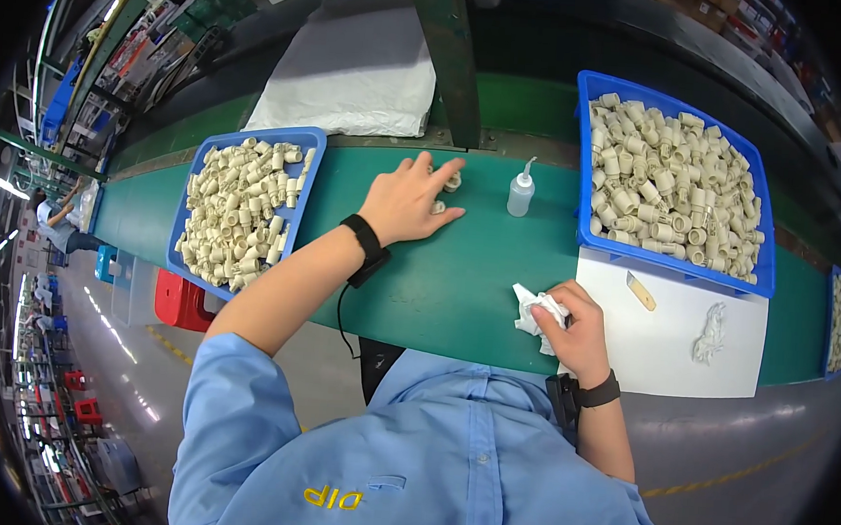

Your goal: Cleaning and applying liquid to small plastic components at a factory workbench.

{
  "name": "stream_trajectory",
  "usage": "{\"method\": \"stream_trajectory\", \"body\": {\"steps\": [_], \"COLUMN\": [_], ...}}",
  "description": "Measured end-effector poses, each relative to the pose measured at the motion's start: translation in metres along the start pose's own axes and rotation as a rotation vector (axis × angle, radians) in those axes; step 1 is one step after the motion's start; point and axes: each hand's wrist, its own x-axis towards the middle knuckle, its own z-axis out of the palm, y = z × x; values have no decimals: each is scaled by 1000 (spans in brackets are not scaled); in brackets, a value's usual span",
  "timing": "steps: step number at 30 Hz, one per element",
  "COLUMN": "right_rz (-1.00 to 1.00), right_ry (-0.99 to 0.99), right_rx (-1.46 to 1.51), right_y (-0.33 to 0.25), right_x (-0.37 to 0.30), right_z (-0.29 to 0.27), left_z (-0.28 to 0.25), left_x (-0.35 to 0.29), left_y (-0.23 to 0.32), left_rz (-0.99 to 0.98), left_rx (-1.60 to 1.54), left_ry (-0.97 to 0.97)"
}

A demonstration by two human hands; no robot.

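My left hand reaches over the green bench with its fingers spread. Beside its fingertips lies a cream plastic cap-like part, and another small cream part shows between thumb and fingers; neither looks gripped. My right hand is closed around a crumpled white wipe near the bench's front edge. To the left of my left hand is a shallow blue tray full of similar cream cylindrical parts. A small translucent squeeze bottle with a bent nozzle stands upright between the hands, farther back.
A deeper blue bin heaped with cream parts stands at the right. A white sheet in front holds a short yellow-handled brush or scraper and a crumpled wipe. A green post rises behind the bench; a red stool is lower left.
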Motion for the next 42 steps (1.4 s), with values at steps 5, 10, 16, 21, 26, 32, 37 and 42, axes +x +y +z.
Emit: {"method": "stream_trajectory", "body": {"steps": [5,10,16,21,26,32,37,42], "right_rz": [-14,-69,-22,-22,-24,18,38,22], "right_ry": [-2,45,2,-2,1,-13,0,-10], "right_rx": [-7,-24,-6,-15,-24,-2,-2,10], "right_y": [1,8,3,3,4,-1,-2,4], "right_x": [0,-1,-1,-4,0,1,4,3], "right_z": [1,2,2,1,4,4,5,3], "left_z": [8,0,-16,-66,-62,-24,-1,-10], "left_x": [15,17,-6,-28,-27,-29,-7,50], "left_y": [-16,-20,-30,-83,-111,-130,-154,-222], "left_rz": [147,317,105,-360,-270,-647,-803,-818], "left_rx": [65,-12,-514,-1811,-2244,-2156,-2135,-1656], "left_ry": [7,-60,186,341,481,366,289,165]}}
